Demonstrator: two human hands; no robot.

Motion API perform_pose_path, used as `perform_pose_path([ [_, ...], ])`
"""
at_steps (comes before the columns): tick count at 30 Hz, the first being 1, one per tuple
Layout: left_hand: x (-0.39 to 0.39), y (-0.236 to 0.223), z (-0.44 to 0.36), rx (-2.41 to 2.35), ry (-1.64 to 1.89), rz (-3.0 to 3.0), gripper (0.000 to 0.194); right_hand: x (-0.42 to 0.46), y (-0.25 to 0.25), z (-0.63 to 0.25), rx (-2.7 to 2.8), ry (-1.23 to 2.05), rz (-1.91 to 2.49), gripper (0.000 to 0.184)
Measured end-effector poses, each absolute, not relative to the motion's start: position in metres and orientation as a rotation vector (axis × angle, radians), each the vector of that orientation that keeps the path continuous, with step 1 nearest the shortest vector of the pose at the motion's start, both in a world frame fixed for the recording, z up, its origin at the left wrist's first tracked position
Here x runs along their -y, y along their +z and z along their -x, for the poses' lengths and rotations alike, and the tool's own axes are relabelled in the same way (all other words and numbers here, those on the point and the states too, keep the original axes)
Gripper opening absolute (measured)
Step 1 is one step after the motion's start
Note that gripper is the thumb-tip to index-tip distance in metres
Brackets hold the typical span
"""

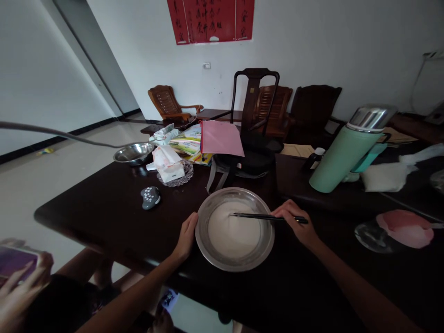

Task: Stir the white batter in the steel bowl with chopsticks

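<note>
A round metal bowl (204, 252) stands on the dark table in front of me, with a white, milky mixture (231, 236) in it. My left hand (188, 233) holds the bowl's left rim, its fingers partly hidden behind the edge. Dark chopsticks (255, 216) are gripped in my right hand (297, 224) over the right rim. They lie nearly level, and their tips dip into the mixture near the middle of the bowl.
Left of the bowl are a grey rounded object (150, 198), a tissue pack (168, 164) and a second metal bowl (133, 153). A pink folder (222, 138) lies behind. To the right stand a green thermos (347, 155) and a pink cup-like item (405, 227). Another person's hand (26, 282) holds a phone.
</note>
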State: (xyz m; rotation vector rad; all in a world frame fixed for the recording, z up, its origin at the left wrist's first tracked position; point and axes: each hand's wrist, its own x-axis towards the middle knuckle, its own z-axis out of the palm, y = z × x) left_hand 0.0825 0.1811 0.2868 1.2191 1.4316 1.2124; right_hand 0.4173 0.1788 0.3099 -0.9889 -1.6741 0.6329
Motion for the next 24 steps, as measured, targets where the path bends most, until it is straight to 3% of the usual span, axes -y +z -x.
perform_pose_path([
  [5, -0.181, 0.286, -0.082, -1.447, 1.199, -1.223, 0.051, -0.174, 0.305, -0.428, 1.588, 0.627, 0.89, 0.04],
  [10, -0.181, 0.286, -0.083, -1.407, 1.201, -1.173, 0.051, -0.175, 0.303, -0.422, 1.793, 0.62, 0.929, 0.025],
  [16, -0.18, 0.287, -0.083, -1.405, 1.233, -1.166, 0.05, -0.176, 0.309, -0.429, 1.604, 0.682, 0.855, 0.04],
  [21, -0.18, 0.285, -0.084, -1.394, 1.245, -1.162, 0.048, -0.173, 0.313, -0.42, 1.85, 0.684, 0.858, 0.022],
  [24, -0.181, 0.284, -0.084, -1.389, 1.261, -1.168, 0.048, -0.173, 0.315, -0.423, 1.687, 0.626, 0.903, 0.031],
])
